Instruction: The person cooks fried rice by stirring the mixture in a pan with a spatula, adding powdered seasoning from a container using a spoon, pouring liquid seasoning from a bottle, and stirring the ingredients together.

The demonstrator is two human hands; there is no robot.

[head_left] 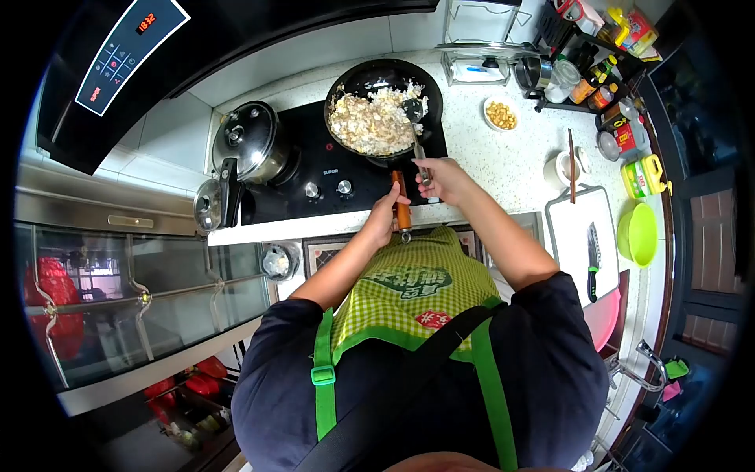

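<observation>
A black wok (432, 81) with a wooden handle (403, 212) sits on the black stove (275, 200). Fried rice (370, 126) is spread over its bottom. My left hand (384, 214) is closed round the wok's handle. In my right hand (443, 181) is the handle of a metal spatula (418, 148), whose dark head rests in the rice at the right side of the wok. Left of the wok stands a pressure cooker (245, 141) with its lid on.
A white bowl of golden-brown pieces (501, 115) is right of the wok. Farther right are a cutting board (568, 236) with a knife (594, 259), a white pot with chopsticks (572, 169), a green bowl (638, 236), an oil jug (643, 176) and bottles (591, 79).
</observation>
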